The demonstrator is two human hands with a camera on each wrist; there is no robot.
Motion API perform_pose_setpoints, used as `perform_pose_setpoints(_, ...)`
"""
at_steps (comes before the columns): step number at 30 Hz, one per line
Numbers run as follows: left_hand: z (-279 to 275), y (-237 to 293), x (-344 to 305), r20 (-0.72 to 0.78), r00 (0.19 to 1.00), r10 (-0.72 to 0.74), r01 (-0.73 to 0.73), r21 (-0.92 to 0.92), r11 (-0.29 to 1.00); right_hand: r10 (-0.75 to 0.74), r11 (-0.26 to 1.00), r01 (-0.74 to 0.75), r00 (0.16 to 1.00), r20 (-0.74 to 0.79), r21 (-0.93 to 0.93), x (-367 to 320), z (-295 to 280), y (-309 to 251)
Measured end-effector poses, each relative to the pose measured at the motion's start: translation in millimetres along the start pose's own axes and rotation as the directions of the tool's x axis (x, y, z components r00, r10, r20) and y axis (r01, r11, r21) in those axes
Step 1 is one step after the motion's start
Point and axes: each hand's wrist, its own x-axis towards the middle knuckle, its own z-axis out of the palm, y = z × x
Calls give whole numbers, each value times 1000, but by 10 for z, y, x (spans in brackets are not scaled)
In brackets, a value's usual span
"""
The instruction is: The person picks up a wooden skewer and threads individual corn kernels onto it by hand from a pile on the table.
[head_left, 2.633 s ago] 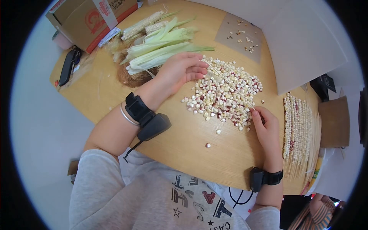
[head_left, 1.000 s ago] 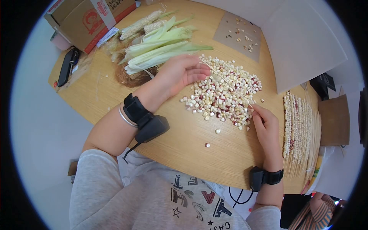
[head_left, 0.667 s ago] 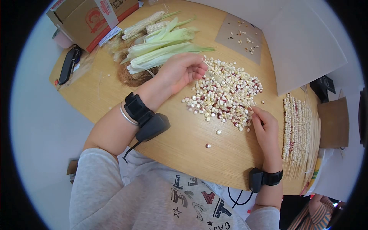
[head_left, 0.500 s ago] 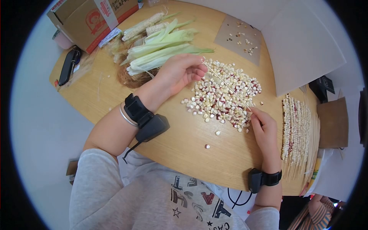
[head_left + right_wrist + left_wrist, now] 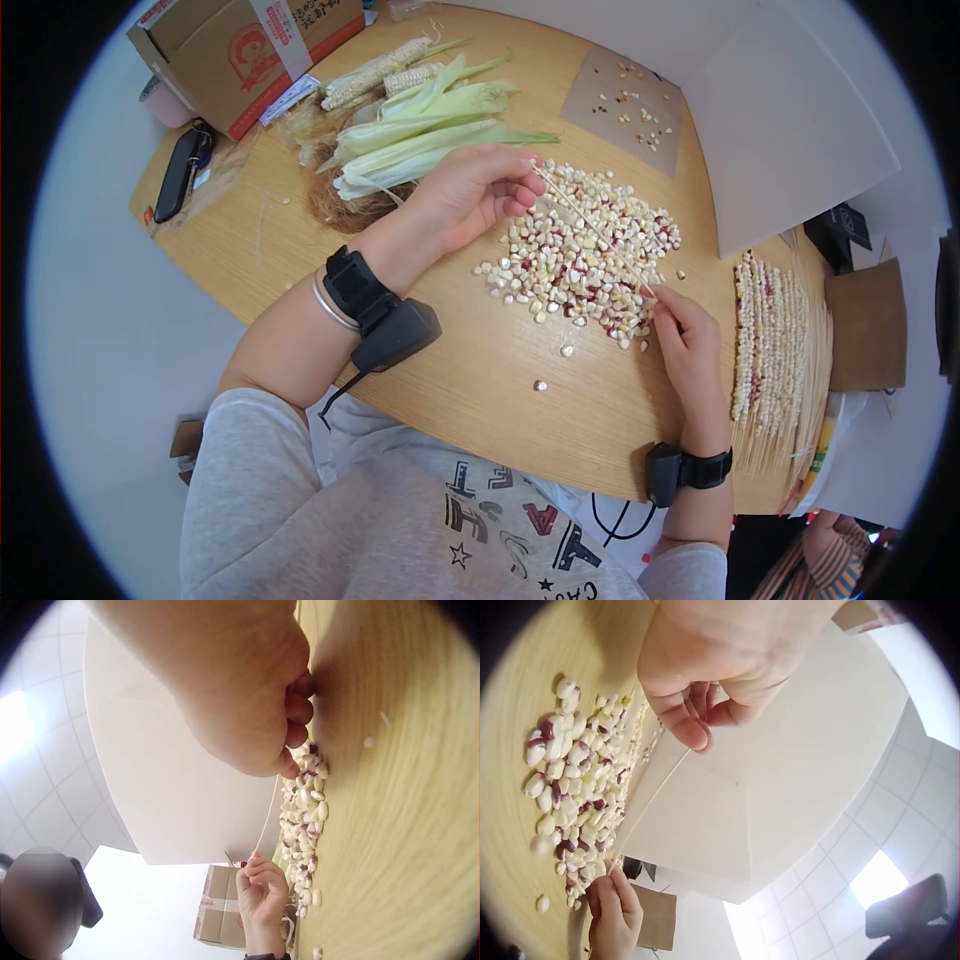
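A thin pale bamboo skewer (image 5: 658,790) runs between the two hands, slanting over the kernel pile in the head view. My left hand (image 5: 475,198) pinches its far end between thumb and fingertips, with the other fingers curled. Near the pile's right edge, the right hand (image 5: 692,345) pinches the near end. In the right wrist view this hand's back hides most of its grip. Below the skewer lies a heap of white and purple corn kernels (image 5: 585,265). Two loose kernels sit in front of it, one of them whitish (image 5: 567,351).
Rows of kernels threaded on skewers (image 5: 770,340) lie at the right, beside a brown cardboard piece (image 5: 867,330). Corn husks (image 5: 420,150) and cobs (image 5: 375,75) lie back left, near a carton (image 5: 240,70) and black phone (image 5: 182,170). A white panel (image 5: 800,150) stands behind a grey sheet (image 5: 645,152).
The left fingers are more curled than 2.6 seconds ago, when they were straighter. The skewer stays between both hands, which have barely shifted.
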Motion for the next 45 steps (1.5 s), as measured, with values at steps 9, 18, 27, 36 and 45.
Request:
perform_pose_setpoints(9,73,7,-39,17,999,34,-34,-17,999,43,998,-44,999,20,50,-1,-9,-12)
perform_pose_setpoints(18,49,123,-35,-51,997,62,-65,-65,996,141,985,-131,987,-81,112,10,-53,-80)
perform_pose_setpoints(27,85,33,-45,118,993,-25,38,-104,994,81,985,-77,997,-17,154,-23,-27,-172)
perform_pose_setpoints(36,479,-386,-326,288,903,-318,248,254,935,71,953,-95,993,93,288,-107,82,-411)
perform_pose_setpoints(45,548,-393,-355,287,927,-243,107,419,902,110,855,-169,983,147,491,-137,181,-358)
